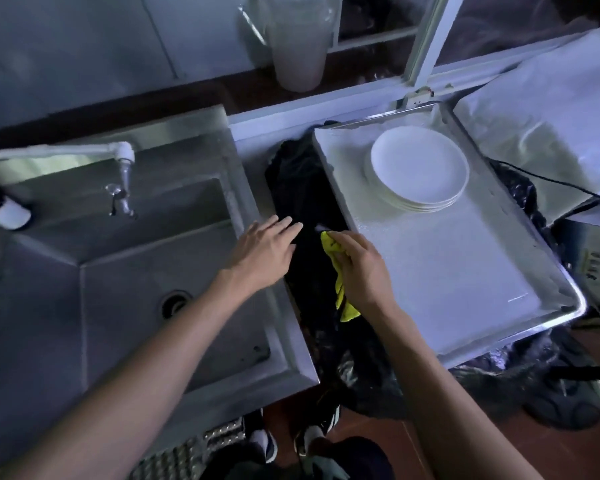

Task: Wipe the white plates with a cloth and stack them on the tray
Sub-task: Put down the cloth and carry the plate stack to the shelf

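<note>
Plates (420,169) sit stacked at the far part of the tray (465,344), at about 1 o'clock from my right hand (359,268) and well apart from it. My right hand grips the yellow cloth (342,285) bunched under the palm; the fingers are curled and pressed on it, and the cloth's long axis runs from 12 to 6 o'clock, with its loose end hanging toward me. My left hand (262,252) holds nothing: the fingers are straight, slightly spread, and point toward 1 o'clock over the dark gap (302,188) between sink (118,289) and tray. No unwiped plate shows in this gap; it is too dark to tell what lies there. The sink basin at 9 o'clock shows no plates. I judge the right hand the nearer one to the stack, since it rests just beside the tray's left rim. The left hand lies farther off, at 10 o'clock from the cloth.
</note>
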